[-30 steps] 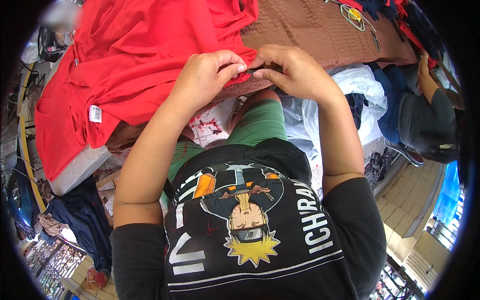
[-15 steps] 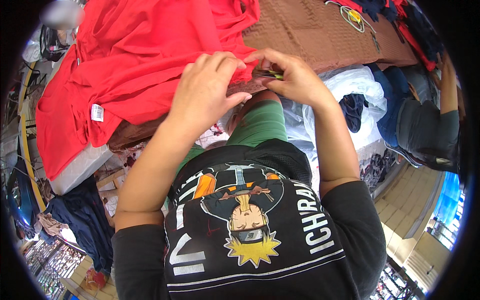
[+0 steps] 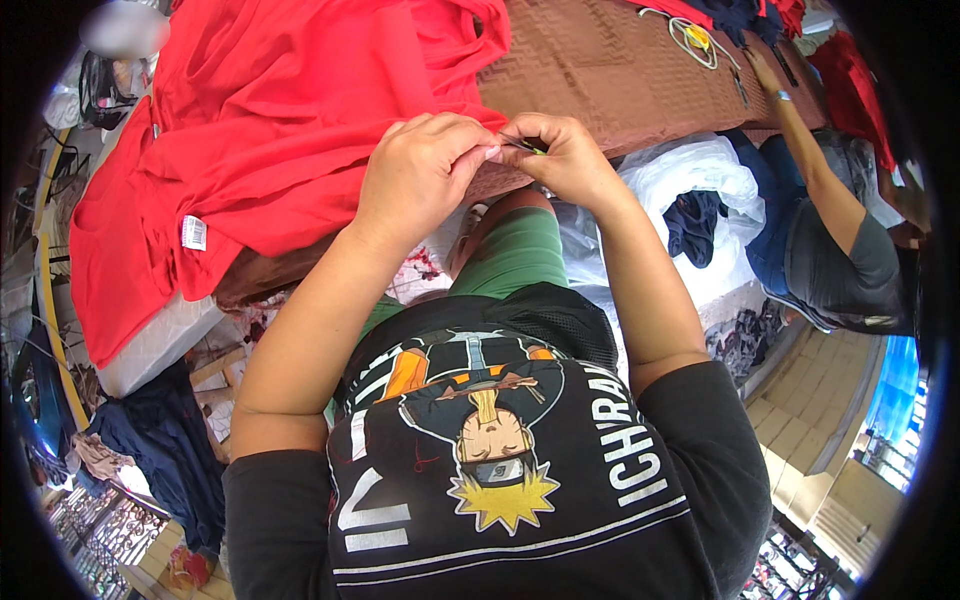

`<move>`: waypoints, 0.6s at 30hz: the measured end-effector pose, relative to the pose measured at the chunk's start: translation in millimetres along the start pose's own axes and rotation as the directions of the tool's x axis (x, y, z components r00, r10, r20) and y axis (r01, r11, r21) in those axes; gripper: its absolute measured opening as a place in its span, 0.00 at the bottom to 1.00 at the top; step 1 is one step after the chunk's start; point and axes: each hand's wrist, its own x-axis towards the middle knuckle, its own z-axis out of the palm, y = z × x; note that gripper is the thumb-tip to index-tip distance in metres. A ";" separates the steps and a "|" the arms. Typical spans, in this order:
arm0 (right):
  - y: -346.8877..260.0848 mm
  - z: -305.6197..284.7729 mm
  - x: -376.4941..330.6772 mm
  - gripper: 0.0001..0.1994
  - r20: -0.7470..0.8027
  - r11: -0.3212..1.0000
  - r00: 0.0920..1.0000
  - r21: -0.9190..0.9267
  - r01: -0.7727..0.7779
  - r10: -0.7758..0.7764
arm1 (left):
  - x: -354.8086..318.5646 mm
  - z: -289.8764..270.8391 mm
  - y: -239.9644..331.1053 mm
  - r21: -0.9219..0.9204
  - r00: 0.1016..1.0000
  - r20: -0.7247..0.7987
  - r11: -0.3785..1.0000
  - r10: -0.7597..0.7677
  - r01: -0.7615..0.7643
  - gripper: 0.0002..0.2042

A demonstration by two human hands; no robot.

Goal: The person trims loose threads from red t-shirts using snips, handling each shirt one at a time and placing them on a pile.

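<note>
while both bare hands meet at the near edge of the brown, zigzag-patterned, cloth-covered table (image 3: 590, 70), the fingers work close together. the left hand (image 3: 418, 165) has its thumb and forefinger pinched closed on the edge of the large, bright red fabric garment (image 3: 280, 130); the exact pinch point is partly hidden. the right hand (image 3: 568, 160) has its fingers curled around a small, dark tool with a yellow-green part (image 3: 537, 151), its tip directed at the left fingertips. the garment is spread in loose folds over the left side of the table and hangs over the near edge. a white rectangular label (image 3: 194, 233) is attached to its lower left portion. at the far right, a looped, pale cord with a yellow piece (image 3: 697, 45) lies on the table. beneath the right forearm's outer side, a translucent white plastic bag (image 3: 735, 180) contains dark blue cloth (image 3: 692, 225).
</note>
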 end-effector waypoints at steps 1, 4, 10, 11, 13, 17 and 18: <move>0.2 0.1 -0.2 0.04 0.002 1.000 1.000 0.005 -0.015 0.015 | 1.4 -0.5 1.2 0.002 1.000 0.007 1.000 0.006 -0.006 0.04; 4.6 1.2 -2.1 0.04 0.006 0.998 1.000 0.060 0.000 -0.001 | 3.9 -4.2 3.5 0.043 0.979 0.128 0.987 -0.159 0.155 0.05; -5.3 -1.9 -5.3 0.05 0.010 0.999 0.999 0.019 -0.037 0.037 | 2.4 -8.3 -10.4 -0.315 0.871 0.299 0.821 -0.391 0.476 0.07; -4.6 -2.7 -5.2 0.05 0.010 0.999 0.999 0.022 -0.050 0.050 | 2.0 -10.0 -12.3 -0.412 0.882 0.260 0.780 -0.394 0.470 0.08; -3.0 -3.9 -4.5 0.05 0.010 0.997 0.997 0.027 -0.074 0.074 | 2.0 -13.7 -14.7 -0.593 0.894 0.180 0.680 -0.410 0.432 0.11; -5.6 -6.1 -4.6 0.06 0.007 0.999 0.999 0.026 -0.037 0.037 | 1.1 -24.1 -2.4 -0.321 0.910 0.115 0.852 -0.398 0.413 0.14; -5.2 -6.1 -4.5 0.06 0.003 1.000 1.000 0.023 -0.018 0.018 | 0.4 -23.1 2.3 -0.211 0.936 0.121 0.913 -0.331 0.350 0.15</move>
